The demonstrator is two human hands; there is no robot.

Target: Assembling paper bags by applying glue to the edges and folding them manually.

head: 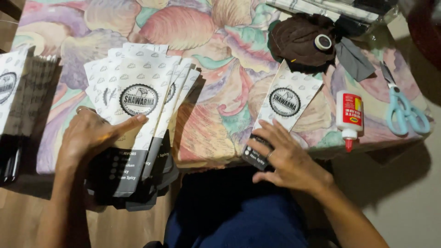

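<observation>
Right hand [281,154] flat, fingers spread, pressing down on the near, dark end of a single paper sleeve [285,108] at the near edge of the table [216,115]. Long axis of that sleeve running near-left to far-right, white patterned end pointing away toward a heap of dark brown felt pieces [298,43], black end overhanging the table edge under the fingers. Flat, thin, matte paper, a narrow rectangle with a round dark emblem mid-length and small cloud-like marks over the white part. Left hand [94,135] resting palm down, fingers loosely extended, thumb out, on a fanned stack of like sleeves [138,101] to the left; stack likewise long near-to-far, white ends far, black ends near and hanging past the edge. Ring on a finger of each hand. More sleeves standing on edge in a bundle [20,92] at far left. Tablecloth glossy, printed with large pastel leaf and shell shapes. Small roll of tape [323,42] atop the felt, a grey fabric scrap [356,59] just right of it. Right of the single sleeve, a white plastic glue bottle [349,117] with red cap lying nozzle toward the near side; farther right, scissors [402,108] with pale blue handles near, blades far.
</observation>
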